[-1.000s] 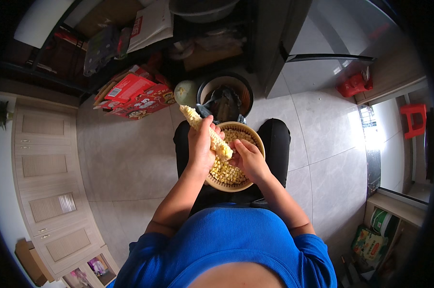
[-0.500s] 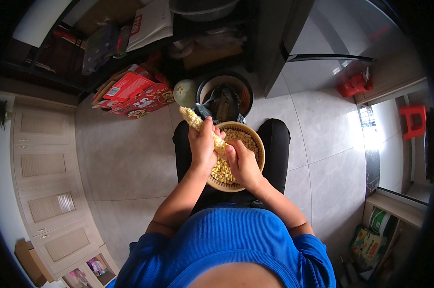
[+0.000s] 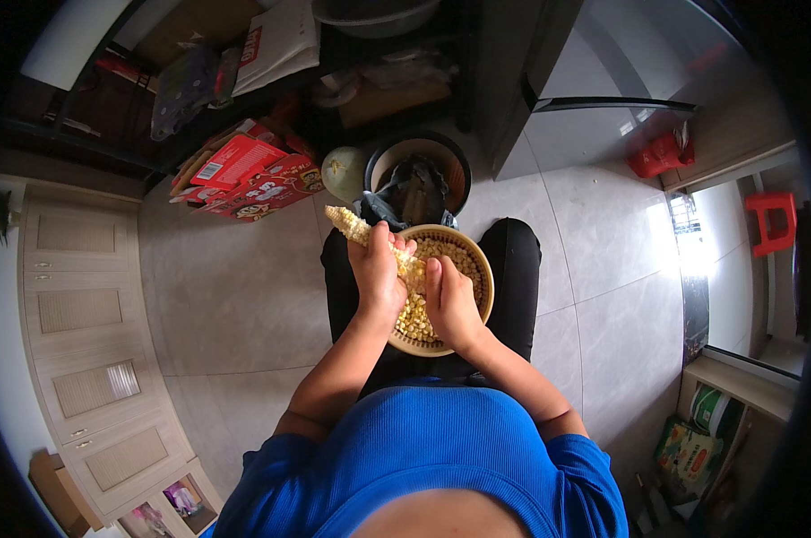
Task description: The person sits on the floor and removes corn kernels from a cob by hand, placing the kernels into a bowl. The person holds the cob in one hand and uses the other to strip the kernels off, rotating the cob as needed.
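Note:
I sit with a round woven basket [image 3: 483, 269] on my lap, filled with loose yellow corn kernels [image 3: 448, 253]. My left hand [image 3: 379, 276] grips a corn cob [image 3: 350, 225] that slants up to the left, its stripped pale end sticking out past the basket's rim. My right hand [image 3: 451, 305] rests over the kernels beside the left hand, its thumb pressed against the cob where kernels remain. Both hands touch each other over the basket.
A dark bucket [image 3: 421, 172] holding husks stands just beyond my knees, with a pale green melon [image 3: 344, 172] to its left. Red cardboard boxes [image 3: 250, 175] lie on the tiled floor at left. Wooden cabinets [image 3: 81, 332] line the left; red plastic stools [image 3: 770, 220] stand at right.
The hands shifted slightly on the cob. The right hand moved closer to the left hand and up the cob; the cob stayed tilted the same way.

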Demonstrator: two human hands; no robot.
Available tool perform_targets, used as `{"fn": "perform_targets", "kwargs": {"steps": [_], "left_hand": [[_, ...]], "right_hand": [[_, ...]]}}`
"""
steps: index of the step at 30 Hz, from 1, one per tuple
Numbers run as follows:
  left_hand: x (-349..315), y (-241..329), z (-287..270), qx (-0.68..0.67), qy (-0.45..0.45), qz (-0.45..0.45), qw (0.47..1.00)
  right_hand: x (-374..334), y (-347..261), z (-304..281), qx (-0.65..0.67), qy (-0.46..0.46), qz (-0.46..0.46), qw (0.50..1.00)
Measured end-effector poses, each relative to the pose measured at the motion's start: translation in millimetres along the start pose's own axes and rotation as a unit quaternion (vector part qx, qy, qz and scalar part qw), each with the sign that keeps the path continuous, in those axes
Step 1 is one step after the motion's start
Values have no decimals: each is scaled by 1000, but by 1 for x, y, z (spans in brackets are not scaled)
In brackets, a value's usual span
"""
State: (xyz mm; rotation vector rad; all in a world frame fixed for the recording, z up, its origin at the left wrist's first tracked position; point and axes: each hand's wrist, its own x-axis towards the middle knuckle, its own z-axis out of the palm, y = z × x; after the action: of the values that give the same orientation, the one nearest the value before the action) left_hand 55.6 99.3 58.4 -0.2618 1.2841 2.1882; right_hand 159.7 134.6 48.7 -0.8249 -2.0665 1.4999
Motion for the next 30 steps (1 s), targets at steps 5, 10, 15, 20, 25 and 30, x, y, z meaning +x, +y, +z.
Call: {"fn": "perform_targets", "kwargs": {"steps": [5,10,15,20,25,30], "left_hand": [[-3,3,3,6,-19,-2,1000],[-5,8,4,48,-57,-8,997],[-9,4,3,108,-92,7,990],[-7,1,1,133,-105,12,985],[-10,5,5,97,-107,-33,989],[-8,8,5,106,-95,-24,990]], "right_hand": [[3,-3,-7,87,-29,62,994],[7,0,-17,175,-99,78,976],[6,-10,-26,78,-156,62,983],[2,-6,-21,56,-136,57,987],[2,7,-18,101,-88,37,990],[4,-5,-27,215,-147,143,955]]}}
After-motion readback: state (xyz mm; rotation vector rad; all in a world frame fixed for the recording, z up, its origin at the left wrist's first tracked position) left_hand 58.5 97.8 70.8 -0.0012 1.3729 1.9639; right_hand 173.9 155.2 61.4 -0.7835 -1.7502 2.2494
